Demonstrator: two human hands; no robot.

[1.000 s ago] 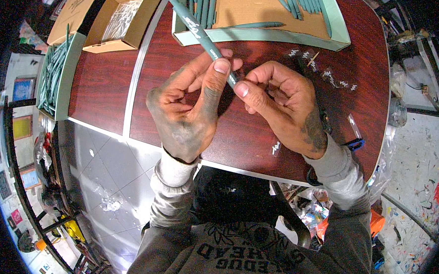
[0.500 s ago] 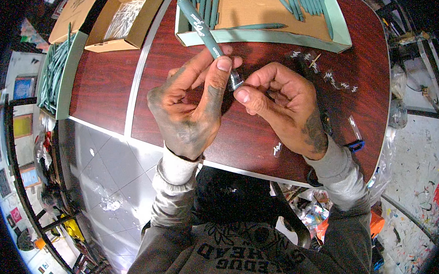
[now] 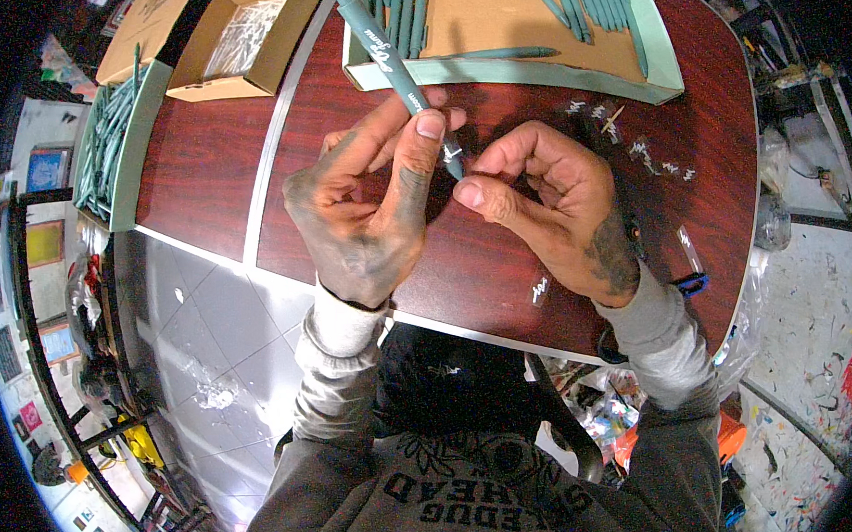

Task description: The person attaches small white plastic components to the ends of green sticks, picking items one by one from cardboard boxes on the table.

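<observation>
A teal pen (image 3: 381,56) with white lettering slants through the fingers of my left hand (image 3: 365,202), its lower tip pointing down toward the right. The left thumb presses on the barrel. Near the tip, a small white mark (image 3: 452,155) shows on the pen. My right hand (image 3: 553,211) is close beside that tip, thumb and index finger brought together in a pinch. Whatever lies between those fingertips is too small to make out. Small white-printed clear pieces (image 3: 642,154) are scattered on the table to the right, near a thin wooden stick (image 3: 615,117).
Several teal pens lie in a shallow cardboard tray (image 3: 522,68) at the back. Another box (image 3: 118,176) full of pens stands far left, beside a box of thin white sticks (image 3: 245,35). A dark blue item (image 3: 689,283) rests near the right edge of the dark red table (image 3: 348,241).
A clear film with white print was against the pen near its tip, pinched by my right fingers. Now the tip shows uncovered with a white mark. The pen has shifted slightly left.
</observation>
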